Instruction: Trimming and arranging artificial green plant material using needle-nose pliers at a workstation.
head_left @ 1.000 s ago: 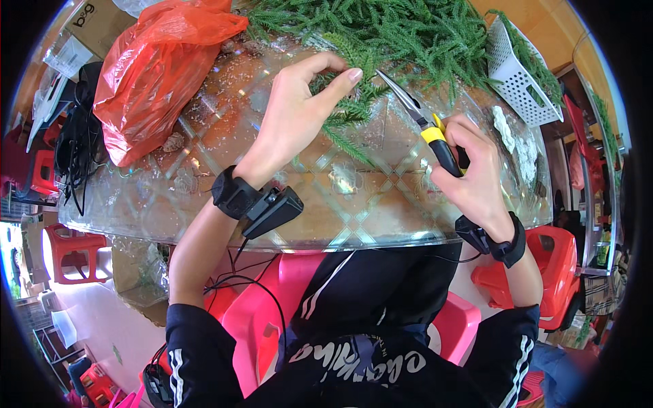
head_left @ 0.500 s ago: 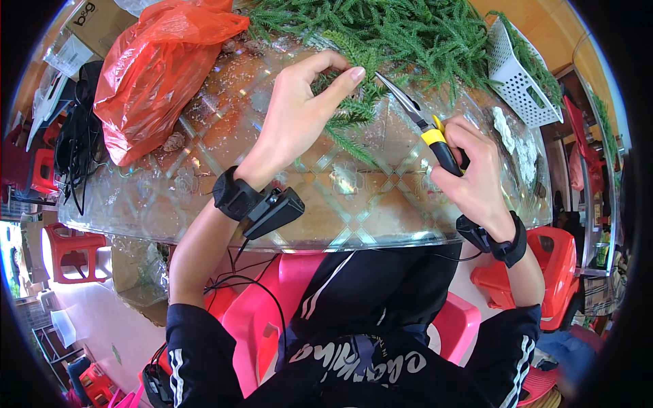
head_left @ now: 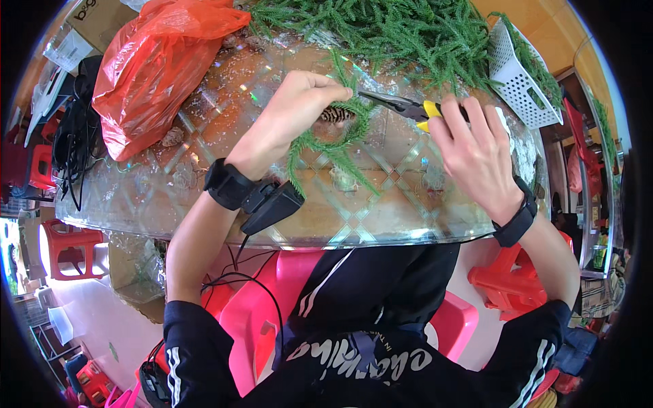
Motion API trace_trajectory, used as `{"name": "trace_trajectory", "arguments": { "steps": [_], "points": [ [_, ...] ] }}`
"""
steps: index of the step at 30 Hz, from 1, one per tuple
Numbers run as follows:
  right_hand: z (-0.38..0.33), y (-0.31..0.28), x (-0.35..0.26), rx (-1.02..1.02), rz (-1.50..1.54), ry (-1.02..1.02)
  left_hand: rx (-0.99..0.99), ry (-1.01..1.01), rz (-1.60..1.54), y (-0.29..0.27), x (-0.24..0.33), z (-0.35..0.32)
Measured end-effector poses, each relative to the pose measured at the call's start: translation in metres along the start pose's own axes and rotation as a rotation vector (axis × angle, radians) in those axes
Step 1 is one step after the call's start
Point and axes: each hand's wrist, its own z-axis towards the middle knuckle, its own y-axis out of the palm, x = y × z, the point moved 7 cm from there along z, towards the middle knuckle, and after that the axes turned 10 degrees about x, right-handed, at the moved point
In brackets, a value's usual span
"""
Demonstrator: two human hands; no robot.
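Pliers (head_left: 409, 109) point leftward from the palm-down right hand (head_left: 477, 153).

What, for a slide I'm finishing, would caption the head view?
Left hand pinching looped evergreen sprigs by a pine cone; right hand holding needle-nose pliers, tips near the left hand.

Lettering (head_left: 401, 364) — on black top (head_left: 367, 391); brown carton (head_left: 103, 26)

Left hand (head_left: 289, 112) pinches green sprig (head_left: 359, 126); right hand (head_left: 476, 153) holds pliers (head_left: 407, 107), tips at sprig.
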Motion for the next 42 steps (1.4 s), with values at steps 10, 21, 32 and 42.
{"name": "trace_trajectory", "arguments": {
  "steps": [10, 21, 32, 42],
  "points": [
    [0.009, -0.005, -0.013, 0.018, -0.269, -0.198, -0.178, -0.307, -0.258, 0.007, -0.024, 0.004],
    [-0.012, -0.009, 0.030, -0.061, 0.516, 0.544, 0.363, 0.472, -0.102, -0.021, 0.030, -0.003],
    [-0.005, 0.000, 0.019, 0.122, 0.640, 0.611, 0.485, 0.677, 0.001, -0.021, 0.053, -0.026],
    [-0.010, 0.000, 0.022, 0.125, 0.665, 0.579, 0.400, 0.686, -0.028, -0.016, 0.050, -0.024]
  ]
}}
